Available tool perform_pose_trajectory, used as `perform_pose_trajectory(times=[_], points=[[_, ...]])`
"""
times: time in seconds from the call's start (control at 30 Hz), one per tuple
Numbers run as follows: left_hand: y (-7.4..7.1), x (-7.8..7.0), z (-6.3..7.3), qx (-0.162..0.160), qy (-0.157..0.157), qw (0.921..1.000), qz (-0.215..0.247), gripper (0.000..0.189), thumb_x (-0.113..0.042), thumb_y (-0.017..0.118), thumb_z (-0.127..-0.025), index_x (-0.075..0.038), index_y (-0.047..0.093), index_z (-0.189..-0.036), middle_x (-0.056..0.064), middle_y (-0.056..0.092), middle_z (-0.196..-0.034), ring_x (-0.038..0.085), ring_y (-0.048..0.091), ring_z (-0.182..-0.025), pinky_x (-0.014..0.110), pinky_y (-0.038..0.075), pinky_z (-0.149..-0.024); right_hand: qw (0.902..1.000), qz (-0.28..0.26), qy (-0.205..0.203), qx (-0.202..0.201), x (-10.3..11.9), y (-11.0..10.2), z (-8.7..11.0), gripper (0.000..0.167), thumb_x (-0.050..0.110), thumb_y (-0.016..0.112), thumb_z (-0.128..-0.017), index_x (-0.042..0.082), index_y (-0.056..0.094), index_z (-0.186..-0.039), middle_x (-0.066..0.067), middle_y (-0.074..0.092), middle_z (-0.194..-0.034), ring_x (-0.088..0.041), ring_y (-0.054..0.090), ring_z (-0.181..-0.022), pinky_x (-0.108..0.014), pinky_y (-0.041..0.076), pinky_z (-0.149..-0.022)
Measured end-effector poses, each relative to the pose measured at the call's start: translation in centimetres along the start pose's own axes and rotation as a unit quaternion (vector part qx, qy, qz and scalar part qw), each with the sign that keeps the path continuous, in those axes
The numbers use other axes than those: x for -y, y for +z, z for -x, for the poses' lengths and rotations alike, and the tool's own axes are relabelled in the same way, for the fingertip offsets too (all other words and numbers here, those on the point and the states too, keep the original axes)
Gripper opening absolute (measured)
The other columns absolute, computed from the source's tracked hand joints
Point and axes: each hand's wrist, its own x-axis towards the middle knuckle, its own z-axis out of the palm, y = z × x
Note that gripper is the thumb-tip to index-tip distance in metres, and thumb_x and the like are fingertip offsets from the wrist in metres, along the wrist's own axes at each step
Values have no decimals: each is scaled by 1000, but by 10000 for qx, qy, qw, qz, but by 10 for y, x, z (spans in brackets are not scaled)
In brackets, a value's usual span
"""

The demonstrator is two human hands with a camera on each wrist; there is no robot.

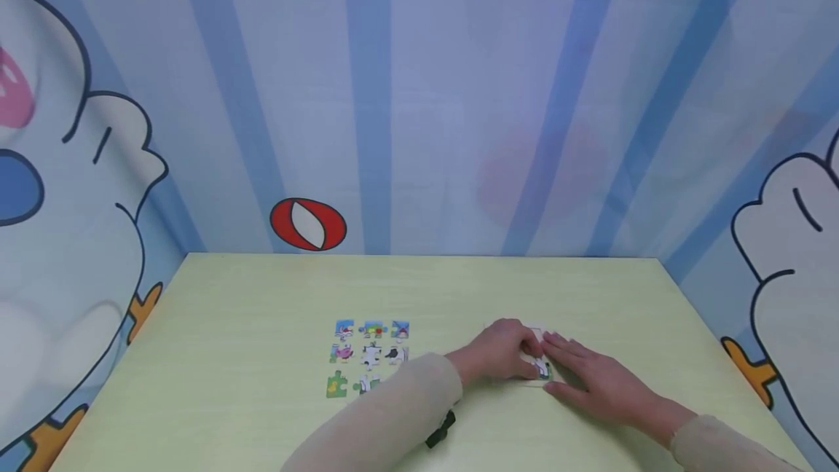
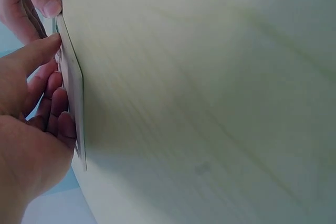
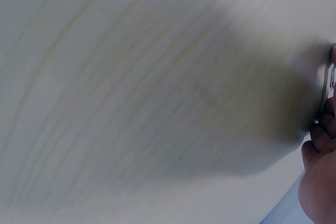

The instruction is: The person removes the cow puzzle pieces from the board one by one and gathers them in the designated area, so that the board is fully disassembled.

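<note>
My left hand [image 1: 501,350] is over a thin pale puzzle board [image 1: 532,384] right of the table's middle. Its thumb and forefinger pinch a small puzzle piece [image 1: 543,368] with white and green print, low over the board. The other fingers curl under, close to the board's edge [image 2: 75,90] in the left wrist view. My right hand [image 1: 599,384] rests at the board's right side, fingers straight and thumb spread apart. In the right wrist view only part of that hand [image 3: 321,182] shows at the right edge. My hands cover much of the board.
Several loose puzzle pieces [image 1: 344,352] lie in rows on the pale wood-grain table [image 1: 249,312], left of my left forearm. The sleeve [image 1: 387,414] overlaps the nearest row. A black strap [image 1: 440,430] shows below that wrist. A printed blue curtain [image 1: 432,93] stands behind the table.
</note>
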Motion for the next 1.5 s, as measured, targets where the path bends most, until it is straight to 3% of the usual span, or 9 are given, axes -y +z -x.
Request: perform_pose_trajectory(times=[0.27, 0.6, 0.87, 1.17, 1.5], points=[[7, 0, 2, -246, -132, 9995, 166, 21, -24, 88, -90, -19, 77, -107, -13, 66, -96, 1, 54, -89, 16, 45, -90, 9997, 87, -131, -198, 0, 2, 1, 66, 47, 73, -100, 9, 59, -153, -12, 54, -160, -39, 60, -137, -56, 56, -99], [9, 1, 6, -476, -5, 9967, 664, 21, -17, 87, -90, -17, 73, -106, -12, 66, -94, -1, 54, -83, 14, 45, -80, 9994, 104, -207, -271, -1, 3, 1, 64, 45, 73, -101, 9, 59, -153, -11, 55, -159, -38, 59, -138, -56, 56, -100], [9, -2, 6, -588, 136, 9899, 1285, 20, -4, 85, -89, -11, 72, -103, -11, 67, -88, -5, 57, -76, 11, 49, -75, 9985, 129, -324, -411, 0, 3, 0, 65, 43, 75, -100, 8, 60, -152, -13, 56, -158, -38, 61, -136, -55, 57, -98], [11, -5, 6, -587, 336, 9818, 1777, 18, 5, 80, -89, -10, 71, -93, -10, 66, -83, -5, 58, -74, 11, 51, -74, 9997, -45, -84, -237, 0, 5, 0, 67, 48, 71, -102, 8, 57, -154, -14, 54, -160, -41, 59, -137, -56, 56, -100], [0, -7, 10, -635, 100, 9806, 1851, 17, 1, 83, -90, -12, 73, -95, -12, 68, -84, -4, 61, -76, 12, 52, -75, 9997, 52, -144, -200, -1, 4, 0, 66, 46, 70, -103, 7, 57, -154, -14, 53, -160, -41, 60, -136, -56, 56, -99]])
